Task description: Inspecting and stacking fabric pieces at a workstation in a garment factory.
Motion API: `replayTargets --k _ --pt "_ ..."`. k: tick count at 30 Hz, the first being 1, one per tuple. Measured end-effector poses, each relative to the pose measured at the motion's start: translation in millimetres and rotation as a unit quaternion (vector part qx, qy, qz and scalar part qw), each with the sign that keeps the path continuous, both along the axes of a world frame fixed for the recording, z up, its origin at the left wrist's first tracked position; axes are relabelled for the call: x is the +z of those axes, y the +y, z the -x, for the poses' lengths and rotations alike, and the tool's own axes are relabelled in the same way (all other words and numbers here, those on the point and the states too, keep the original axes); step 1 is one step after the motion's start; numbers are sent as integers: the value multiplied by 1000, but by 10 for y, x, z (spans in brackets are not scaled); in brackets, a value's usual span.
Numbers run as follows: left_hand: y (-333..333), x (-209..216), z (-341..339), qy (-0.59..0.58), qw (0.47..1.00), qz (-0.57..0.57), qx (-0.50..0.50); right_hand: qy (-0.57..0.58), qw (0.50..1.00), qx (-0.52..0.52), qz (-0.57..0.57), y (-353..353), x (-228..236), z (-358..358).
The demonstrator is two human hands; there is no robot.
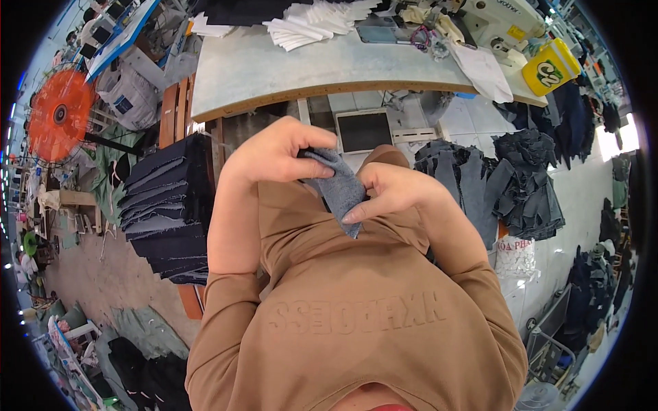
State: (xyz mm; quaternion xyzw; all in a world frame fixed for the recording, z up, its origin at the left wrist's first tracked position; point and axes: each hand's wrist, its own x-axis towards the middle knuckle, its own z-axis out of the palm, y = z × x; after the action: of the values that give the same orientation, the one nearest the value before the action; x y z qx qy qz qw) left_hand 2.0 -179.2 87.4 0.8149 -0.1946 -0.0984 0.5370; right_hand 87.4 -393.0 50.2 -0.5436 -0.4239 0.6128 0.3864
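Note:
A small folded piece of grey-blue denim (340,192) is held between my two hands, above my lap. My left hand (281,154) pinches its upper end between thumb and fingers. Lower down, my right hand (394,190) grips the other side, its thumb lying on the cloth and its fingers partly hidden behind. The piece hangs at a slant, and a darker edge shows near my left fingers.
Ahead is a worktable (274,75) with white cloth pieces (308,27), a sewing machine (504,24) and a yellow tub (550,67). Dark denim stacks (168,198) lie at my left; more denim pieces (524,181) hang at my right. An orange fan (60,113) stands far left.

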Motion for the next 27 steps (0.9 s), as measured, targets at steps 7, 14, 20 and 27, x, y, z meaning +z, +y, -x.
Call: replayTargets --k 7,14,20,27 --pt "29 131 17 -25 999 -23 16 -142 972 62 -176 76 133 69" --pt "31 108 68 -38 998 -3 53 -194 959 60 -198 42 137 71" --pt "-93 79 159 -124 971 -5 205 -385 855 -186 -293 -22 402 -100" --pt "-1140 -101 191 -301 920 -56 246 -547 542 -495 -403 172 323 -305"
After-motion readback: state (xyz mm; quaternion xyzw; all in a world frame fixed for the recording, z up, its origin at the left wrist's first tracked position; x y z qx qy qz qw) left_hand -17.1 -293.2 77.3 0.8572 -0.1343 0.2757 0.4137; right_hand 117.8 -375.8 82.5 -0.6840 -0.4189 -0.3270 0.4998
